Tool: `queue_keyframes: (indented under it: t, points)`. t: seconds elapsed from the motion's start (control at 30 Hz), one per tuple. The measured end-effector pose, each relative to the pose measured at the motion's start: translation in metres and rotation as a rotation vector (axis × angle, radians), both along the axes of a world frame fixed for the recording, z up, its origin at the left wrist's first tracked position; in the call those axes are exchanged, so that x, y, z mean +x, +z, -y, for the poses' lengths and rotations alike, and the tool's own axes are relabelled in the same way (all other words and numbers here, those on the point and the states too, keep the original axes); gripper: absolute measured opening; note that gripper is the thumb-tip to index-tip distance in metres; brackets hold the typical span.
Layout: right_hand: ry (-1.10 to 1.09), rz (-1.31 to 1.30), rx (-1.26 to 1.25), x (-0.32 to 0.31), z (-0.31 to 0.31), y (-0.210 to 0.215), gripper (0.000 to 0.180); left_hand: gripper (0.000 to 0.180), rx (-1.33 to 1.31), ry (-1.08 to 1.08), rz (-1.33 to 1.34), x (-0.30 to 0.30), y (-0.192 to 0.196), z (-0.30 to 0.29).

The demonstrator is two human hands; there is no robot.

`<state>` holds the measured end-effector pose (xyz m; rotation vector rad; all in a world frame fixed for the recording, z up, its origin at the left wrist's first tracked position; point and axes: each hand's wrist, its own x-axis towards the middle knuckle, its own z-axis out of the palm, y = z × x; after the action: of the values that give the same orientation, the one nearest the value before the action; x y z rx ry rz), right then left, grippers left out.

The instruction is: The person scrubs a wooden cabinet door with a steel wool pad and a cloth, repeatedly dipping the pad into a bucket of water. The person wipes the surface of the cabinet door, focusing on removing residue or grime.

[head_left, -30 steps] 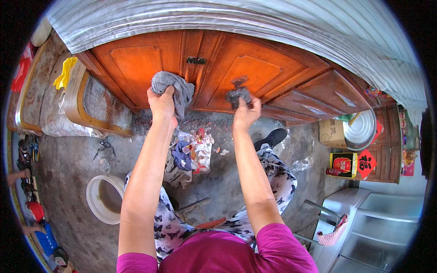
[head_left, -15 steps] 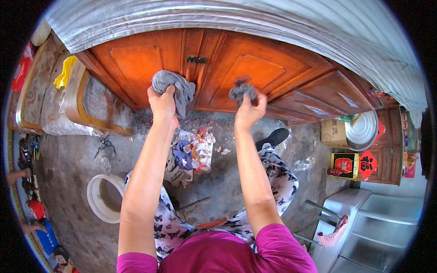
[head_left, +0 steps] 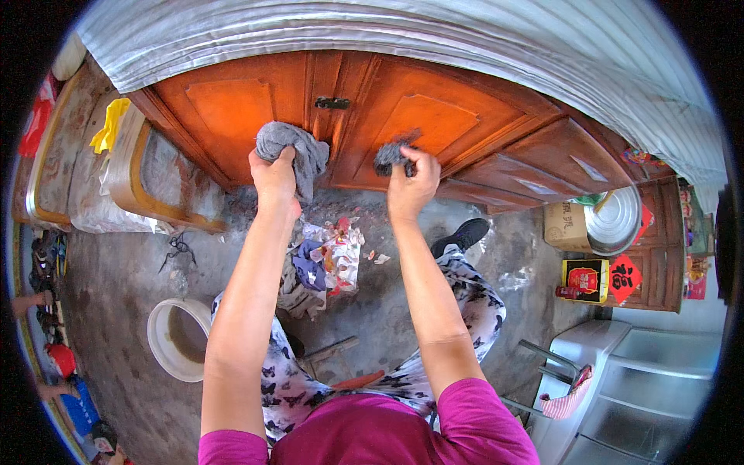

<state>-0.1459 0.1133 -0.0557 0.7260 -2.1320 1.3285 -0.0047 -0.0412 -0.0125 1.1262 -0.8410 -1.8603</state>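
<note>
Grey rag (head_left: 291, 147) is lying against the orange wooden cabinet door (head_left: 232, 108), left hand (head_left: 275, 177) clenching it. Right hand (head_left: 409, 182) is gripping a dark scrubbing pad (head_left: 390, 155) on the neighbouring panel. Below the door, white bucket (head_left: 177, 339) is holding murky water.
</note>
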Motion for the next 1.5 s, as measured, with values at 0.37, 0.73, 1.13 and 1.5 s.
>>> queue_keyframes:
  t: [0.37,0.73,1.13,1.5]
  points:
    - [-0.004,-0.124,0.008,-0.01,0.0,0.017,0.029,0.033,-0.022,0.003,0.007,-0.007,0.001,-0.002]
    - [-0.031,-0.242,0.043,-0.019,-0.006,0.027,0.028,0.03,-0.003,0.023,0.005,-0.005,0.007,-0.005]
    - [0.087,0.324,-0.069,-0.001,-0.03,0.025,0.027,0.044,0.028,0.032,-0.065,-0.007,0.008,-0.008]
    - [-0.012,-0.372,0.163,-0.011,-0.013,0.123,0.028,0.045,0.012,0.02,0.003,-0.022,-0.013,0.003]
